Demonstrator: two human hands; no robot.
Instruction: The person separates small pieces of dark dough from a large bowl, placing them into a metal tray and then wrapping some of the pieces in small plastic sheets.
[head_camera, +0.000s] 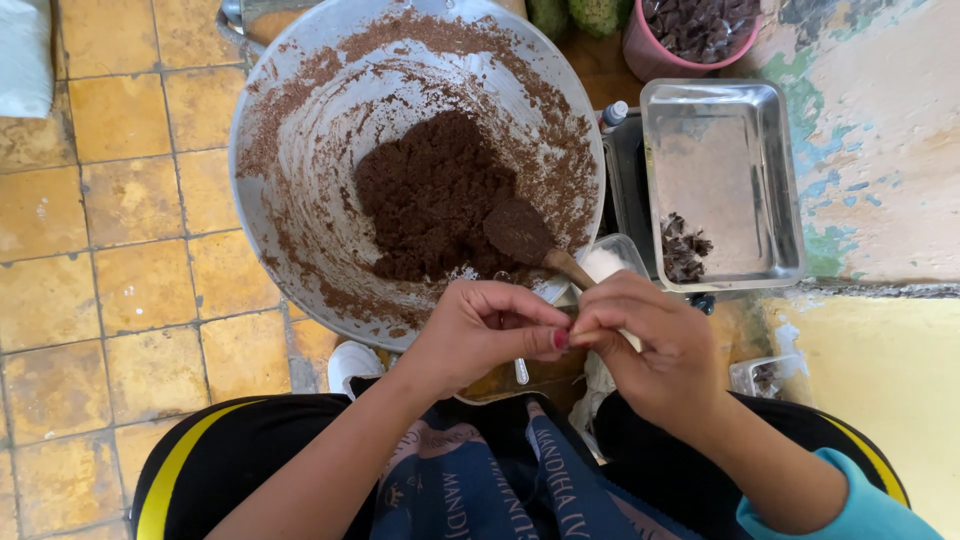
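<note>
Left hand (480, 330) and right hand (650, 345) met fingertip to fingertip, both pinched shut on small pale piece (578, 333); spoon (535, 242) handle just above right hand, blade lay up-left in bowl (300, 200).

The scene is bright and evenly lit by soft daylight, with no hard-edged shadows anywhere. The large round grey metal bowl (300, 170) shows a pale sheen on its inner wall, brightest at the far left, and the rectangular shiny steel tray (740, 110) on the right gives a dull, milky reflection without sharp glare. Faint shade gathers under the bowl's near rim and beneath the left hand (480, 330) and right hand (650, 345). Focus is crisp across the yellow tiled floor (120, 250) and the brown crumbly mass. Tile lines bow slightly toward the left edge, a wide-lens distortion. Fingertips look a little soft.
</note>
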